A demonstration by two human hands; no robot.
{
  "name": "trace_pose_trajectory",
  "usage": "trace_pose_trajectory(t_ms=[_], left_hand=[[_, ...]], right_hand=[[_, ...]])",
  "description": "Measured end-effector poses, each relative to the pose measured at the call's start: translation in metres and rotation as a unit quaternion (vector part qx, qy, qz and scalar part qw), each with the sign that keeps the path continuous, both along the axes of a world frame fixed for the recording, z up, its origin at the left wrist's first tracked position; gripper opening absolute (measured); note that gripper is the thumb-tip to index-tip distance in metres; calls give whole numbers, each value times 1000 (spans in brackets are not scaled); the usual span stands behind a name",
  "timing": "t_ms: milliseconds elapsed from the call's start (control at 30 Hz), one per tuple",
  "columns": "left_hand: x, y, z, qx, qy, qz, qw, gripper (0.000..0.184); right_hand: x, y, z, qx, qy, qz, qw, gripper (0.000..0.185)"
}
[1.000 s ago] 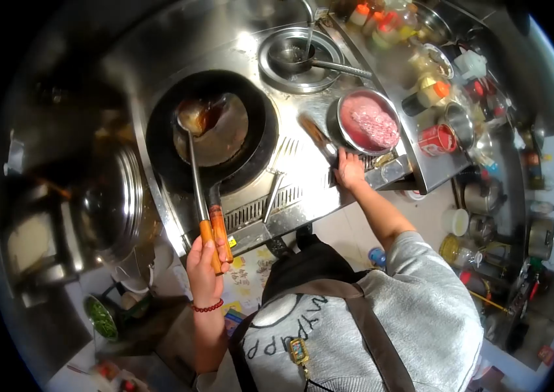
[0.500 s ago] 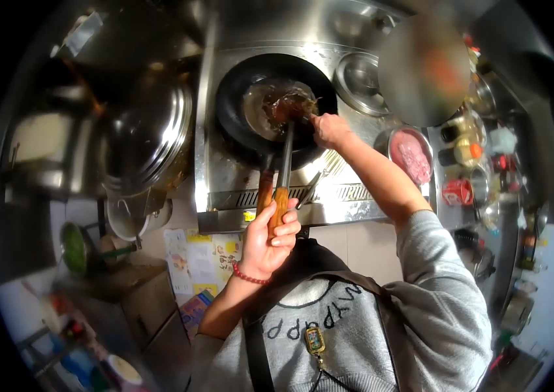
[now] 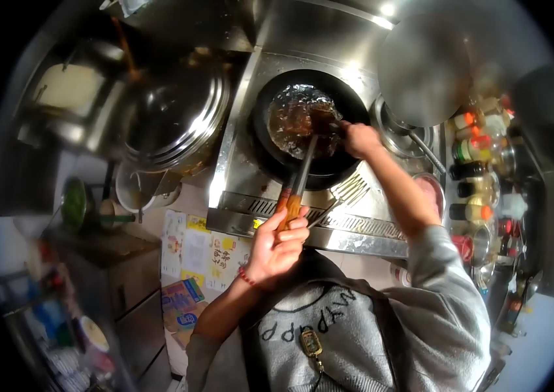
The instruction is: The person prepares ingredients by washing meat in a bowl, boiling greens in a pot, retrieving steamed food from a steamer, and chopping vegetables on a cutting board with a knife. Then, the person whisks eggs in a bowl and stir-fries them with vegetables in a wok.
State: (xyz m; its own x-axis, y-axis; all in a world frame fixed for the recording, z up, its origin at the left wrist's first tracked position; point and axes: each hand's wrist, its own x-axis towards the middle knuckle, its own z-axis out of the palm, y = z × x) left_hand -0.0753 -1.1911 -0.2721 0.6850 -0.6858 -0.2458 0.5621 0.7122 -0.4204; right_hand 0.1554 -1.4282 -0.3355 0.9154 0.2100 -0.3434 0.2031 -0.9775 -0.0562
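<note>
A black wok [image 3: 358, 108] on the stove holds dark brown, shiny liquid [image 3: 293, 121] with bubbles at its edge. My left hand [image 3: 280, 238] is wrapped round two wooden handles side by side, the wok handle [image 3: 284, 198] and that of a metal-shafted cooking utensil [image 3: 305, 171]. The utensil's head dips into the wok and cannot be made out. Over the wok's right side, my right hand [image 3: 360, 140] is closed, its fingers beside a dark shape at the utensil's end. What it grips is unclear.
A large lidded steel pot [image 3: 179, 124] stands left of the stove. On the right are a steel bowl with a ladle [image 3: 427, 153], a bowl of pink meat [image 3: 428, 193] and several seasoning bottles [image 3: 469, 171]. A metal fork-like rack [image 3: 350, 189] lies near the stove's front.
The view has shifted, so the wok appears farther right and slightly lower. The liquid's surface looks more bubbly. Both hands keep their places, left on the handles and right at the wok's right side.
</note>
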Motion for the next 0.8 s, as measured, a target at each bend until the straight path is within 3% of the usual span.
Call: trace_pose_trajectory(t_ms=[33, 67, 100, 167, 233, 333, 367, 400, 433, 500, 567, 633, 667, 700, 767, 800], left_hand=[[3, -8, -17, 21, -6, -3, 1000, 34], [5, -7, -25, 114, -36, -11, 993, 32], [3, 0, -30, 209, -60, -15, 976, 29], [-1, 24, 2, 469, -133, -64, 871, 23], [-7, 51, -11, 703, -309, -160, 620, 29], [-15, 75, -16, 876, -425, -134, 186, 41], [-12, 78, -3, 883, -412, -133, 182, 48], [-15, 85, 4, 887, -421, -105, 156, 48], [-20, 90, 10, 891, -427, -78, 133, 48], [-39, 93, 25, 894, -410, -51, 173, 48], [-89, 105, 7, 893, -380, 21, 241, 48], [-127, 117, -17, 774, -219, -11, 594, 48], [-126, 106, -5, 701, -146, 32, 697, 47], [-134, 108, -16, 675, -127, 34, 726, 47], [-145, 102, -50, 634, -76, 73, 766, 48], [-151, 99, -70, 623, -61, 83, 775, 49]], right_hand=[[3, 0, -33, -5, 9, 12, 1000, 54], [-9, -4, -43, 152, -73, 73, 983, 54], [-3, -12, -51, 202, -81, 94, 972, 53], [10, -53, -35, 209, 5, 127, 970, 48], [-2, -56, 29, 28, 54, 62, 996, 39], [22, -33, -5, -22, 8, -56, 998, 39], [32, -21, -30, 3, -6, -40, 999, 43], [29, 8, -39, 90, -40, -93, 991, 50], [26, 35, -52, 104, -21, -161, 981, 56], [3, 62, -67, 260, 6, -96, 961, 63], [-43, 22, -29, 227, 41, 106, 967, 62], [-26, -12, -4, 74, 69, 130, 986, 56], [3, -8, -16, 26, 97, 61, 993, 55], [27, -5, -35, -21, 131, -12, 991, 54], [39, 36, -52, 76, 11, -19, 997, 50], [31, 58, -60, 115, 16, -46, 992, 51]])
